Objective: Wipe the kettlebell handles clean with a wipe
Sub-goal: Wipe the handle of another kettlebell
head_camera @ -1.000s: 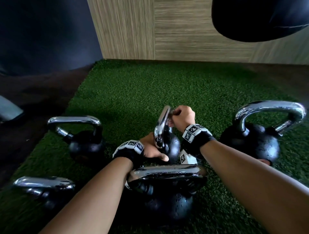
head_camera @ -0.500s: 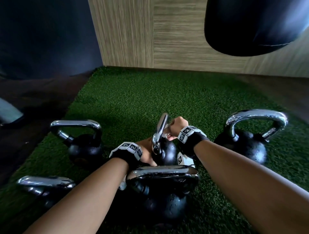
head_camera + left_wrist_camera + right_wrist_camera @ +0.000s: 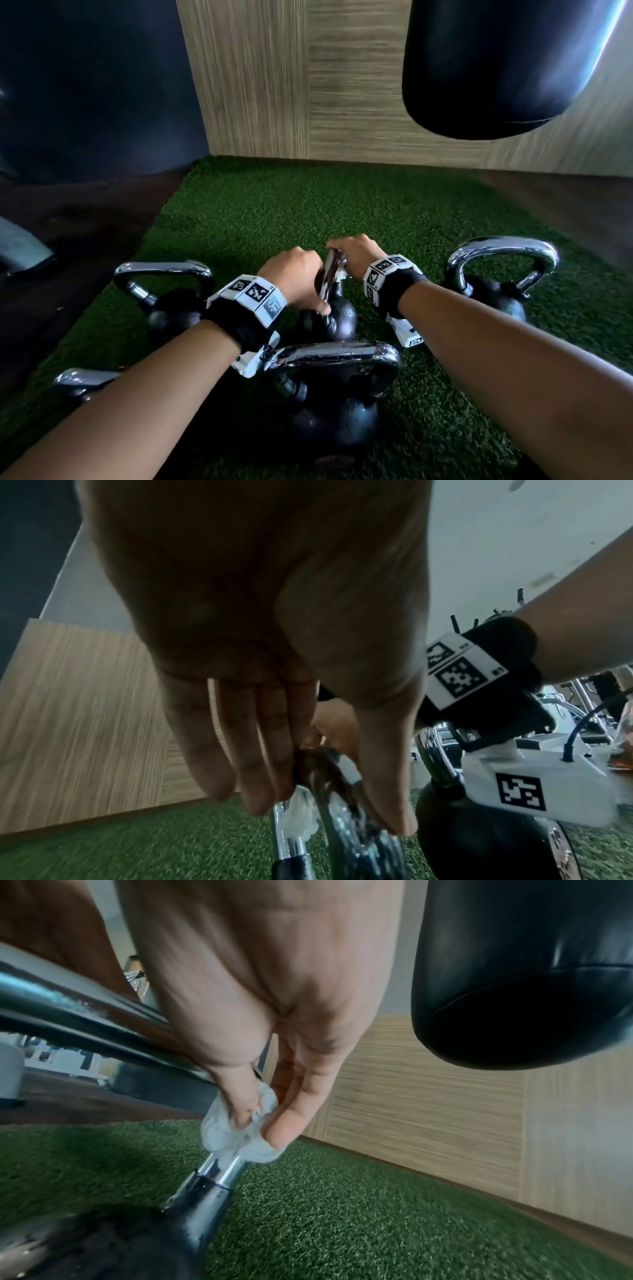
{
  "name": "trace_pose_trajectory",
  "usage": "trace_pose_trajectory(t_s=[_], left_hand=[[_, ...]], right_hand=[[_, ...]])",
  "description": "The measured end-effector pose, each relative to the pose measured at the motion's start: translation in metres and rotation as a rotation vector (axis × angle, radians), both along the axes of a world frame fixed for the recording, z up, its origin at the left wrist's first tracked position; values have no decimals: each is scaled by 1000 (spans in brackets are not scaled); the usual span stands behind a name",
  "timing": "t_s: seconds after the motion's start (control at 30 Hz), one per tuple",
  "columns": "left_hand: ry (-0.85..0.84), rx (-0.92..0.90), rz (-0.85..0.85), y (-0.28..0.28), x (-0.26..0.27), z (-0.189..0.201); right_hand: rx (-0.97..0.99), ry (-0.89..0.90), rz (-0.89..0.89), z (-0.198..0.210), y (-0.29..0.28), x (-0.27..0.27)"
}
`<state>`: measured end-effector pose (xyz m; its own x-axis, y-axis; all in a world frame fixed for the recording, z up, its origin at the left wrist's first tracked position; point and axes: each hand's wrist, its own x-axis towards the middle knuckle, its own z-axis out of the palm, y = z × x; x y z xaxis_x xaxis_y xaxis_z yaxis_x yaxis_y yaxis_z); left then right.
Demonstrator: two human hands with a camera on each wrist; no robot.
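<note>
A small black kettlebell (image 3: 337,317) with a chrome handle (image 3: 329,274) stands on the green turf in the middle. My left hand (image 3: 317,291) pinches the near side of that handle between thumb and fingers (image 3: 260,791). My right hand (image 3: 339,255) is on the far top of the handle. In the right wrist view it pinches a crumpled white wipe (image 3: 236,1137) around the handle's chrome leg (image 3: 224,1168), just above the black ball. The wipe (image 3: 301,815) also shows in the left wrist view, behind the handle (image 3: 339,785).
Other chrome-handled kettlebells stand around: one in front (image 3: 335,407), one left (image 3: 168,308), one lower left (image 3: 80,380), one right (image 3: 493,294). A black punching bag (image 3: 496,68) hangs at the upper right. A wood-grain wall (image 3: 308,85) borders the turf (image 3: 308,212).
My left hand has come up from the kettlebell's ball and now grips the handle. My right hand stays at the handle's top with the wipe. The head view has tilted up.
</note>
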<state>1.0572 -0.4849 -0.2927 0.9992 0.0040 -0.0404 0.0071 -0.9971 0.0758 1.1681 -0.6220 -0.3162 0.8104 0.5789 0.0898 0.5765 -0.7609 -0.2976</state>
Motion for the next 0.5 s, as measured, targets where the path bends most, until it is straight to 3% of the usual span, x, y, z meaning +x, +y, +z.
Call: trace_pose_trajectory(t_s=[0.27,0.5], left_hand=[[18,78,7,11,9,11],[-98,43,-70,39,17,1]], right_hand=[[-181,-23,-88,17,-4,-6],[-262,-73,-137,13,-9,-25]])
